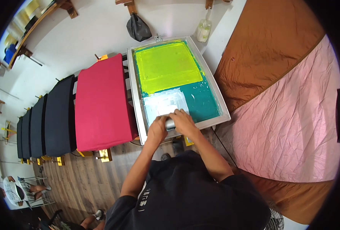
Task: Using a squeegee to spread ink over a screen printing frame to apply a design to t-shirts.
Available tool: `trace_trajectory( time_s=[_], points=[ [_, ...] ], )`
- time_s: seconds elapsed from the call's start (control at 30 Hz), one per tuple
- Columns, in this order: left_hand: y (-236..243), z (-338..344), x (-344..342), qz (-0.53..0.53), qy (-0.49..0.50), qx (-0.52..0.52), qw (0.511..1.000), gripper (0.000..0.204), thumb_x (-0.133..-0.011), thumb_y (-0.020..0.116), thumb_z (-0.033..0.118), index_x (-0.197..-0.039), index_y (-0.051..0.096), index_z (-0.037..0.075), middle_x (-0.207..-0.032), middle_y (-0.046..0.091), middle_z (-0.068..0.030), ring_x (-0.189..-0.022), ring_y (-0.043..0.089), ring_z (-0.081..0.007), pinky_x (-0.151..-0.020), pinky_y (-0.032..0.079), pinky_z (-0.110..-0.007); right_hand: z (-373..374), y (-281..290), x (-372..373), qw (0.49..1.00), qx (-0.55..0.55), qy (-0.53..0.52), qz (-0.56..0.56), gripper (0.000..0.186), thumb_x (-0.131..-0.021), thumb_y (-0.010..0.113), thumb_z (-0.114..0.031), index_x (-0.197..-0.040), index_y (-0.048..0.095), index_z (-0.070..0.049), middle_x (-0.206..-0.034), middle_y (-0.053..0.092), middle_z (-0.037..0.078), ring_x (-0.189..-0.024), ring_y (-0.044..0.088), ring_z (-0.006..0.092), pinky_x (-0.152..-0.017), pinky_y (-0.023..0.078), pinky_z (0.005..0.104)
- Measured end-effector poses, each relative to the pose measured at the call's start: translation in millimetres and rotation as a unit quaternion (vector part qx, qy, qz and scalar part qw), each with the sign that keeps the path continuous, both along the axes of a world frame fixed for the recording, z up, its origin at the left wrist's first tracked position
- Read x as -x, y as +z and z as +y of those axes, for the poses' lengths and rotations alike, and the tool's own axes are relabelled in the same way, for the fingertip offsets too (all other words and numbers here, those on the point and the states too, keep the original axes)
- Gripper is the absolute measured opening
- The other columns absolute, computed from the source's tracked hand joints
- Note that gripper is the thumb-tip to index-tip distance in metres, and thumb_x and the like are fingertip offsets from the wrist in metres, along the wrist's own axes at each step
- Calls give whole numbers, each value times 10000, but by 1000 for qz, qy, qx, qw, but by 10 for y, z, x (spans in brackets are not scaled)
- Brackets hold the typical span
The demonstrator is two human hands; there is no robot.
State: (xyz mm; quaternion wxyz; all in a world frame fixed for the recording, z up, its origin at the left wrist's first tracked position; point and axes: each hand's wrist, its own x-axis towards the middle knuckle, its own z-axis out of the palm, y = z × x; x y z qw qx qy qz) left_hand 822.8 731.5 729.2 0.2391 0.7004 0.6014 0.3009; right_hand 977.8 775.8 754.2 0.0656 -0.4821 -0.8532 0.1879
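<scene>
A screen-printing frame [214,121] lies before me, its mesh dark green, with a bright yellow-green ink area [168,65] across the far part. Nearer me, on the left side, is a patch of white ink [164,100]. My left hand [157,128] and my right hand [182,121] are closed side by side on a squeegee [170,124] with a light grey handle, at the near edge of the white patch. Its blade is mostly hidden by my hands. White smears mark the green mesh on the right.
Left of the frame stands a red-covered printing board [99,103], then several black-covered boards [58,119]. Brown and pink sheeting [281,111] hangs at the right. A black bag [138,28] hangs on the wall. One person [16,191] sits far left; another person's legs [91,220] show below.
</scene>
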Motion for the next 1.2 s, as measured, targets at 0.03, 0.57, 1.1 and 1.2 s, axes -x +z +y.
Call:
trace_trajectory(
  time_s=[0.03, 0.57, 1.1, 1.2],
  points=[
    [150, 22, -58, 10, -5, 30, 999, 356, -702, 554, -89, -1030, 641, 20, -978, 636, -261, -922, 619, -441, -816, 513, -480, -6, 69, -82, 1000, 22, 8, -1, 365, -710, 610, 38, -1058, 622, -75, -1056, 573, 153, -1051, 545, 360, -858, 501, 462],
    [228, 431, -249, 33, -18, 23, 999, 452, -688, 508, -127, -1110, 615, -3, -1044, 626, -260, -958, 609, -443, -845, 502, -479, 480, 168, -337, 996, -32, 51, 69, 213, -772, 589, -42, -972, 665, -45, -1000, 608, 175, -1000, 576, 358, -783, 520, 463],
    [-236, 1253, -230, 68, -87, -52, 992, 412, -713, 501, -111, -1098, 590, 5, -976, 615, -272, -910, 600, -456, -802, 508, -489, 1236, -311, -383, 997, -27, 46, 59, 313, -812, 550, -57, -1115, 631, -64, -1128, 572, 201, -1085, 538, 388, -805, 519, 450],
    [-81, 656, -316, 53, -24, 15, 998, 480, -707, 499, -115, -1170, 552, 0, -1023, 593, -283, -943, 592, -472, -822, 500, -506, 617, -141, -393, 996, -38, 27, 71, 298, -777, 581, -30, -1067, 638, -68, -1065, 573, 173, -1046, 547, 367, -770, 526, 444]
  ],
)
